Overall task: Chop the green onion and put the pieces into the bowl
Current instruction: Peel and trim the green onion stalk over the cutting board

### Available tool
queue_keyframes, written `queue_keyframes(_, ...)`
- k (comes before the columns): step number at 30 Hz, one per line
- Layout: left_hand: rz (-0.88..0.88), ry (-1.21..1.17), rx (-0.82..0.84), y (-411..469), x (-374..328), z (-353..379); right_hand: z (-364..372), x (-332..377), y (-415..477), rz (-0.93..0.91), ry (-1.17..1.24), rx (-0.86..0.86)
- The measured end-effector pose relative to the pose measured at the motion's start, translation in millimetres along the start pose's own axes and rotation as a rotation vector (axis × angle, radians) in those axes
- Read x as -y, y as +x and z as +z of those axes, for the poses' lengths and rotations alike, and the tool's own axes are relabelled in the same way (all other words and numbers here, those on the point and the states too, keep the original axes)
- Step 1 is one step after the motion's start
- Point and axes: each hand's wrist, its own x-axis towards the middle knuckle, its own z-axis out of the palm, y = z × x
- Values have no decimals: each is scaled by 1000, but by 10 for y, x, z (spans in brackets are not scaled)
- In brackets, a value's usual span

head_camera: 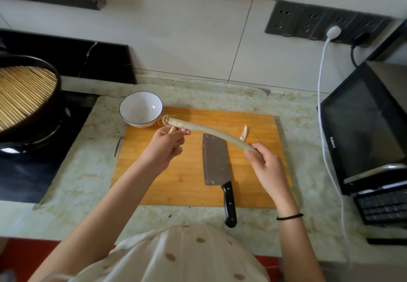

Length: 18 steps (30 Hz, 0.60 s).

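Status: green onion [207, 130] up over cutting board's [253, 184] far half, my left hand [167, 145] pinching loose skin at root end, right hand [267, 167] curled round other end. I'd strip skin clean, lay it flat mid-board, then take cleaver [214, 160]

A cutting board [176, 182] lies on the counter [88, 167] between a pot [44, 125] at left and a microwave [363, 127] at right, with a bowl [136, 107] at its far left corner, a knife [214, 160] on its middle and a green onion [209, 130] above it.
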Motion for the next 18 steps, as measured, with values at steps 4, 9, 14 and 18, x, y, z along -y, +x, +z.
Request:
queue_keyframes(4, 33, -120, -2, 19, -149, -136, -134, -66, 5, 4, 75, -75)
queue_keyframes(9, 32, 60, -19, 32, -203, -152, -215, -98, 37, -18, 13, -22)
queue_keyframes(14, -28, 70, -19, -27, -148, 18, -147, -53, 29, -156, -46, -102)
queue_keyframes(18, -9, 122, 134, -86, -66, 51, -82, -122, 31, -248, -129, -135)
